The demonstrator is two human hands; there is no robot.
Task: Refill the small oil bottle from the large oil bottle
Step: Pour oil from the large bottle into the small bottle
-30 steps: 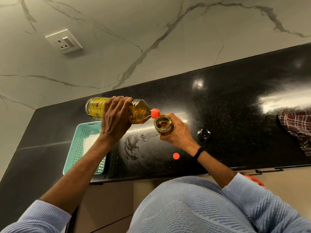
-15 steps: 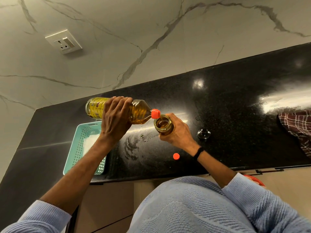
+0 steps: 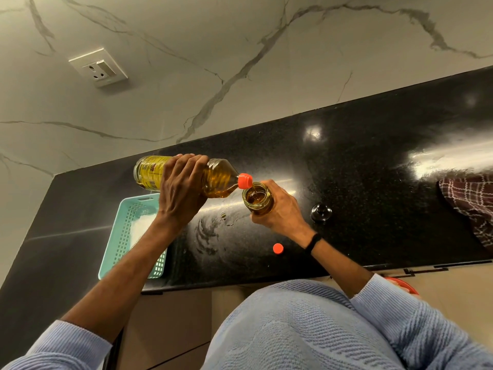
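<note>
My left hand (image 3: 184, 189) grips the large oil bottle (image 3: 218, 180) round its middle and holds it tipped on its side above the black counter (image 3: 373, 161). Its orange spout (image 3: 245, 180) sits right at the open mouth of the small oil bottle (image 3: 258, 198). Amber oil runs from the spout into that mouth. My right hand (image 3: 282, 206) holds the small bottle from the right side, fingers wrapped round its body. The small bottle holds amber oil up near its neck.
A small orange cap (image 3: 277, 248) lies on the counter near the front edge. A black round lid (image 3: 321, 212) sits right of my right hand. A teal basket (image 3: 133, 236) stands at the left, a checked cloth (image 3: 472, 204) at the right. Oil drops (image 3: 226, 217) mark the counter below the bottles.
</note>
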